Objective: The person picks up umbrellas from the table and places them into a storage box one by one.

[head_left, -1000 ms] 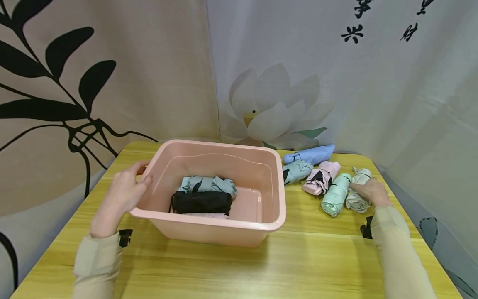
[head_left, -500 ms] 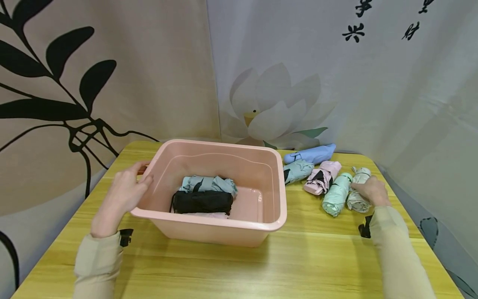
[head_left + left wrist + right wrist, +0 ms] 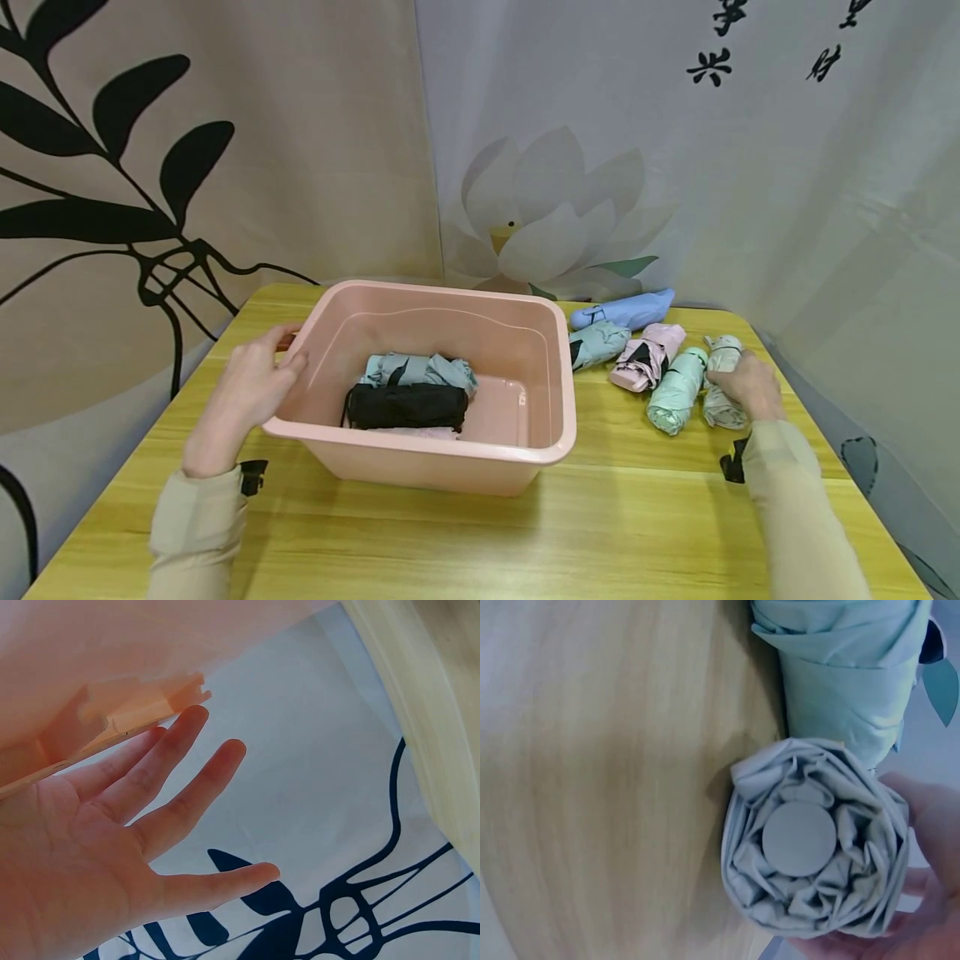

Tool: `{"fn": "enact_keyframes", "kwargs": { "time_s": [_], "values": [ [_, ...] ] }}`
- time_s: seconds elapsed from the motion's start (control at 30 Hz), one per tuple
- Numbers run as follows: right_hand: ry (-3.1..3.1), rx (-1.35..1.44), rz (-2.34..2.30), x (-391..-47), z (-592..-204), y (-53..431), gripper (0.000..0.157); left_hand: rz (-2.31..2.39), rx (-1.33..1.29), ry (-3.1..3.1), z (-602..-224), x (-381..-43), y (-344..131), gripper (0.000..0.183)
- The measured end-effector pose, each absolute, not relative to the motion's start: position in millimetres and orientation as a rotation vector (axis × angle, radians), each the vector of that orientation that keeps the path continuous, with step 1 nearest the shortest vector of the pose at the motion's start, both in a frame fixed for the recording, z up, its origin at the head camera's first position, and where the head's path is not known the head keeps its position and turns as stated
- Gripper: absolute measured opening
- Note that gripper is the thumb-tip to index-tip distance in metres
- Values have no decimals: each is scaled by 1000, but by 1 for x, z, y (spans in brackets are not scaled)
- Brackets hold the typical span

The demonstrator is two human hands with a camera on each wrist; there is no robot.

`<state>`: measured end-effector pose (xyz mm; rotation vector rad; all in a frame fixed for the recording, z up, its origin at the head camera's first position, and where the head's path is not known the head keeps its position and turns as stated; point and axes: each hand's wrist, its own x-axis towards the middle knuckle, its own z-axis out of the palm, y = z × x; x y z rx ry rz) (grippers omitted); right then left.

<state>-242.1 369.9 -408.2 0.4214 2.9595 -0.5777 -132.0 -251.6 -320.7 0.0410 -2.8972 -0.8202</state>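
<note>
My left hand [image 3: 258, 379] holds the left rim of a pink plastic bin [image 3: 442, 462], thumb over the edge. In the left wrist view its other fingers [image 3: 191, 814] extend below the rim. Inside the bin lie a grey-blue folded umbrella [image 3: 420, 371], a black one [image 3: 408, 407] and part of something pale pink [image 3: 420, 432]. At the table's right, my right hand [image 3: 752, 386] grips a pale grey folded umbrella [image 3: 722, 410]. The right wrist view shows the round end [image 3: 799, 838] of that umbrella, with fingers around its far side.
Left of the gripped umbrella lie a mint folded umbrella [image 3: 675, 393], a pink one [image 3: 647, 358], a grey-blue one [image 3: 598, 343] and a blue one [image 3: 626, 311]. All rest on the wooden table [image 3: 600, 533]. Printed curtains [image 3: 360, 150] hang behind the table.
The pale grey umbrella has shifted slightly right, away from the mint one, with my right hand on it. My left hand and the bin have stayed in place.
</note>
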Motion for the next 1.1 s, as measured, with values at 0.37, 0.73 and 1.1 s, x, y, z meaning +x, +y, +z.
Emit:
{"fn": "enact_keyframes", "kwargs": {
  "time_s": [0.37,0.73,1.1],
  "values": [
    [3129,423,-585,-237,-413,368,73,-817,42,-2893,-321,-132,-252,49],
    [3380,416,-651,-236,-406,357,64,-810,42,-2889,-321,-133,-252,48],
    [3574,251,-688,-233,-392,334,61,-795,42,-2891,-321,-133,-251,48]
  ]
}}
